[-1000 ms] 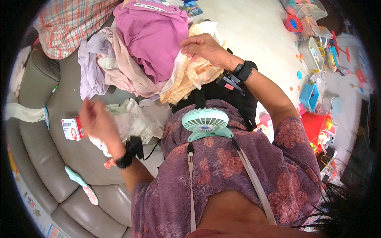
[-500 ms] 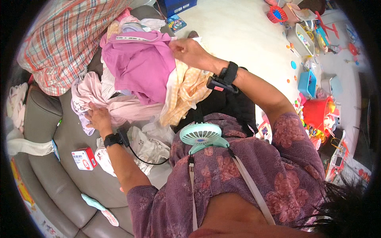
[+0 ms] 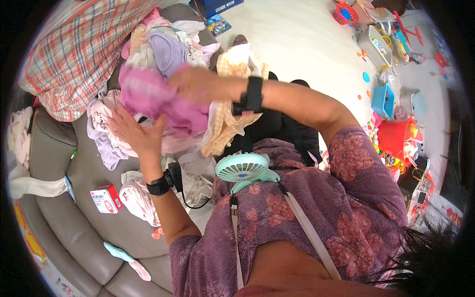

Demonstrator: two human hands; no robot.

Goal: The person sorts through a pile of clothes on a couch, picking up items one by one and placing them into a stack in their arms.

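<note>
A purple garment (image 3: 188, 119) lies bunched across the clothes pile on the grey sofa, its upper part smeared by motion. My right hand (image 3: 198, 85) is over its upper edge, blurred, with the fingers closed on the cloth. At the lower left edge of the purple cloth, my left hand (image 3: 138, 134) is spread open, palm down over a pale pink garment (image 3: 103, 116). Beneath my right wrist hangs a yellow checked cloth (image 3: 227, 123). Beyond the purple garment, a lavender piece (image 3: 168, 53) tops more clothes.
A plaid bag (image 3: 89, 54) stands at the far left. On the sofa (image 3: 94, 247) are a red and white box (image 3: 105, 199) and crumpled white clothes (image 3: 138, 198). Toys, a red bucket (image 3: 394, 138) and a blue bin (image 3: 383, 102) cover the floor at right. A mint fan (image 3: 243, 167) hangs at my chest.
My right hand has moved left with the purple garment's edge, doubling the cloth over and uncovering the lavender piece. My left hand has shifted right, toward the purple cloth, fingers spread.
</note>
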